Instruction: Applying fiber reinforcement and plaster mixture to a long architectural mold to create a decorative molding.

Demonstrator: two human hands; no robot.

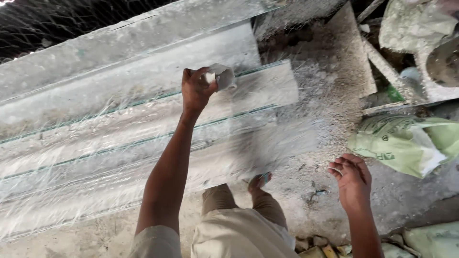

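My knees in pale trousers (239, 229) are nearest, one foot (259, 180) at the edge of the long grey cement slab (119, 95) laid under wire mesh, which looks wet and streaky along its ridges. My left hand (196, 90) is closed around a small whitish lump or rag (221, 76) (too blurred to tell which), pressed to the slab's upper middle. I judge the surface mostly worked, its near strip rougher, while my right hand (353, 180) hangs open and empty over the gritty floor (325, 95) by green sacks (406, 143).

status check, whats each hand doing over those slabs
Left hand gripping a grey crumpled wad above the long grey slabs. Right hand empty, fingers curled, over dusty ground. Green sack lies beside it, not touching.
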